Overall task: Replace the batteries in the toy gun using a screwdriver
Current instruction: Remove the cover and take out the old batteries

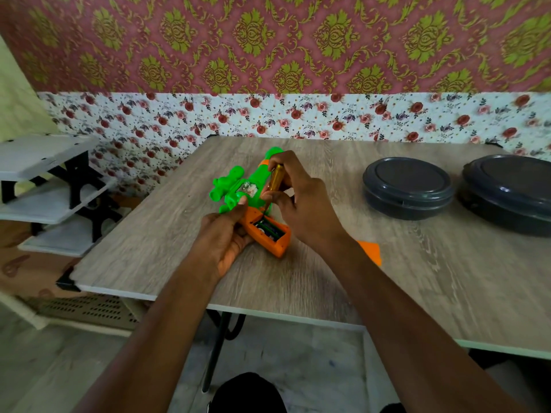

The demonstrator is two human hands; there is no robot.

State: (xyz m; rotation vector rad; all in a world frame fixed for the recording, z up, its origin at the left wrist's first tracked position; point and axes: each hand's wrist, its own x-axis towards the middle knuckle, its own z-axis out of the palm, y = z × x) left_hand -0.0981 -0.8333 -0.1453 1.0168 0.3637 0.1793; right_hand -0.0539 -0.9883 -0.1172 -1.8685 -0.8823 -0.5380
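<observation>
A green and orange toy gun [235, 189] lies on the wooden table [343, 281]. My left hand [226, 236] grips its orange handle [281, 245] from the left. The battery compartment [268, 229] in the handle is uncovered, and batteries show inside. My right hand [298, 201] holds a screwdriver [275, 177] with an amber handle upright, its shaft pointing down into the top end of the compartment. An orange cover piece [371, 251] lies flat on the table just right of my right forearm.
Two round dark grey lidded containers [407, 186] [507, 192] stand at the right back of the table. A white and black shelf unit [50, 189] stands to the left, off the table. The floral wall runs close behind the table's far edge.
</observation>
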